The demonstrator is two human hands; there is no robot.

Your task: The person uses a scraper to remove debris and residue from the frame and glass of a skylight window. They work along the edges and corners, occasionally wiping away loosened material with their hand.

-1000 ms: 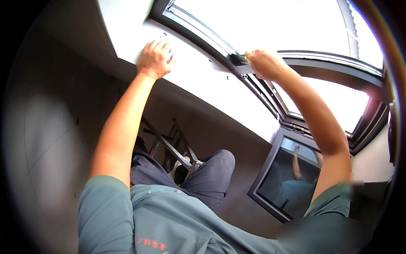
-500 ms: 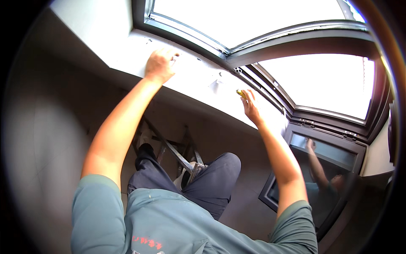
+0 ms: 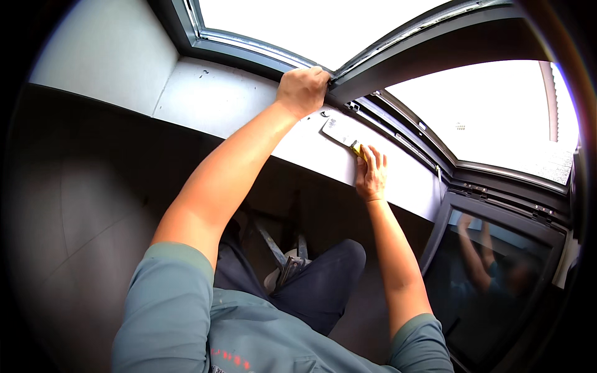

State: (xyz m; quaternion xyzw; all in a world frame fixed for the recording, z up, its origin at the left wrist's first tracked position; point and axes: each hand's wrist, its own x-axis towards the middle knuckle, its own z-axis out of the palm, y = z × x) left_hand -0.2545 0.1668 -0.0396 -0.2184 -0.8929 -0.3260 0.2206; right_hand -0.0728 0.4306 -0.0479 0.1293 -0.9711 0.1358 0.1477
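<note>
My left hand (image 3: 303,91) is up at the dark window frame (image 3: 239,57), its fingers curled over the edge beside the upright bar. Part of its fingertips is hidden. In my right hand (image 3: 372,174) is a putty knife (image 3: 339,131) with a yellow handle and a broad flat blade. The blade lies low over the white windowsill (image 3: 214,102) and points toward the frame; whether it touches the sill I cannot tell. Small dark marks and a dark spot show on the sill.
At the right an open window sash (image 3: 491,273) with dark glass hangs inward on hinges and reflects my arms. Below me a metal stepladder (image 3: 268,244) stands between my legs. A pale wall (image 3: 112,56) meets the sill at the left.
My left hand has moved right and up, from the sill to the window frame. The putty knife in my right hand has turned, so its broad blade now shows. My view has shifted.
</note>
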